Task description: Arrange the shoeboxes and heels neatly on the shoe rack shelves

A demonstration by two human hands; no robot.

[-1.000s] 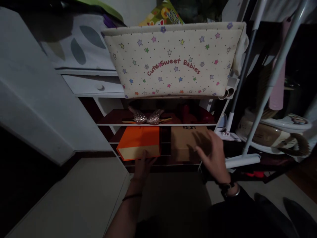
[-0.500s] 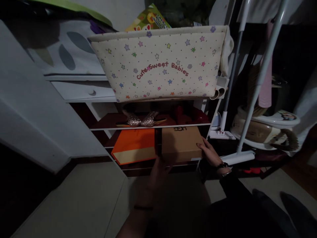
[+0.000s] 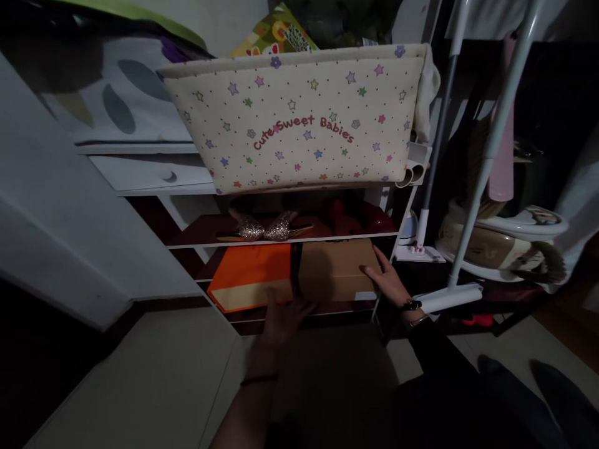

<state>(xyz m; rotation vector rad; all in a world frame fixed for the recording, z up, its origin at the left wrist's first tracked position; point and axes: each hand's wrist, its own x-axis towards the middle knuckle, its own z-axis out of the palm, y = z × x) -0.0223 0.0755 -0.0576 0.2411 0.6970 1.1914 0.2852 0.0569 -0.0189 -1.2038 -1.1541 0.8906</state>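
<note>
With the orange box [image 3: 255, 268] and brown box [image 3: 332, 265] side by side under the shelf [image 3: 201, 229], I judge I'm aligning them, right hand [image 3: 390, 284] spread unclenched at the brown's edge, left hand [image 3: 285, 318] splayed by the orange, contact unclear, next calling for level pressure.

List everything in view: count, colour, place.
orange box: 1, orange, lower shelf, left
cardboard box: 1, brown, right of it
glittery shoes: 2, pinkish, shelf above
red items: count unclear, red, same shelf
shelf unit: 1, white and red, centre
drawer: 1, white, left
fabric bin: 1, cream, top centre
packet: 1, green and yellow, above bin rim
leaf-print item: 1, white and grey, upper left
long-handled tools: 2, white and grey, right
handle: 1, pink, right
tubs: count unclear, white and brown, right
tiled floor: 1, pale, below
left grip: 1, bare, at boxes' lower edges
right grip: 1, bare, at cardboard box's right edge
</note>
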